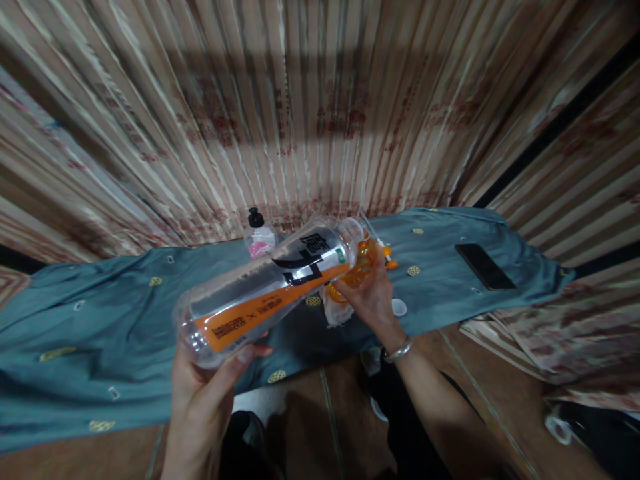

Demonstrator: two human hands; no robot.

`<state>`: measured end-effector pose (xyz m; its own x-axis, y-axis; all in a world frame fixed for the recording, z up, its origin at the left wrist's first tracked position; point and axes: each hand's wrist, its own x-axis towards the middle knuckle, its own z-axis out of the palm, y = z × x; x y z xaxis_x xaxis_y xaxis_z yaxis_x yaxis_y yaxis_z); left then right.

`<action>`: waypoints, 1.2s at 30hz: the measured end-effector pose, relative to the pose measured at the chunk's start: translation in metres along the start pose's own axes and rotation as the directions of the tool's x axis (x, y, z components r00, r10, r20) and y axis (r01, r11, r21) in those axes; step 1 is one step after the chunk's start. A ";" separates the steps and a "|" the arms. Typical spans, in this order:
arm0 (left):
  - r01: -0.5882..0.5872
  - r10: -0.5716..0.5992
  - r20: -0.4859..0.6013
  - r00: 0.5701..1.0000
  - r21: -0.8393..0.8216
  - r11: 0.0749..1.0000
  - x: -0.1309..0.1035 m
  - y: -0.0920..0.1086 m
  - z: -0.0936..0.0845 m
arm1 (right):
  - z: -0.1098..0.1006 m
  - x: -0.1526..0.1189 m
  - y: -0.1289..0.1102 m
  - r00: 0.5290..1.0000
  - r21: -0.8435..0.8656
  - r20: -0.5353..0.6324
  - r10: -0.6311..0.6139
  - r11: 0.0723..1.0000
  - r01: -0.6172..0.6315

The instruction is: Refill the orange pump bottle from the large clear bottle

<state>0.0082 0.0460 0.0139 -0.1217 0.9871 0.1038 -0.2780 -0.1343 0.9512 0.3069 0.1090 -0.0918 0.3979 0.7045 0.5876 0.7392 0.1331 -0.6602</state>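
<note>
A large clear bottle (pixel 265 293) with an orange and silver label lies tilted across the middle, its mouth toward the right. My left hand (pixel 210 387) is closed around its lower end. The bottle's mouth meets the top of a small orange transparent container (pixel 357 267), and my right hand (pixel 373 293) is closed round that container. Whether liquid passes between them cannot be made out. Beneath the container is a crumpled white cloth or tissue (pixel 337 312). A white and orange nozzle piece (pixel 389 257) is just beyond my right hand.
A clear bottle with a black cap (pixel 260 239) stands behind the large bottle. A white round disc (pixel 399 307) and a black phone (pixel 485 267) lie on the blue-green cloth (pixel 120 320) to the right. A patterned curtain (pixel 300 100) hangs behind.
</note>
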 end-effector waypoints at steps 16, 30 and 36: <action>0.076 -0.078 -0.141 0.987 -0.018 0.997 -0.015 0.011 0.029 | 0.002 0.000 0.001 1.000 0.013 -0.024 0.019 1.000 -0.019; 0.090 -0.090 -0.190 0.978 -0.008 0.996 -0.016 0.010 0.036 | 0.001 -0.002 0.001 0.997 -0.013 -0.028 0.072 0.997 -0.072; 0.109 -0.110 -0.206 0.972 -0.014 0.994 -0.017 0.010 0.035 | -0.003 -0.002 -0.004 0.997 -0.015 -0.031 0.073 0.997 -0.074</action>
<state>0.0412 0.0313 0.0320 -0.2841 0.9567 -0.0634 -0.3032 -0.0269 0.9525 0.3045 0.1053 -0.0893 0.4679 0.6902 0.5520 0.7158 0.0704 -0.6947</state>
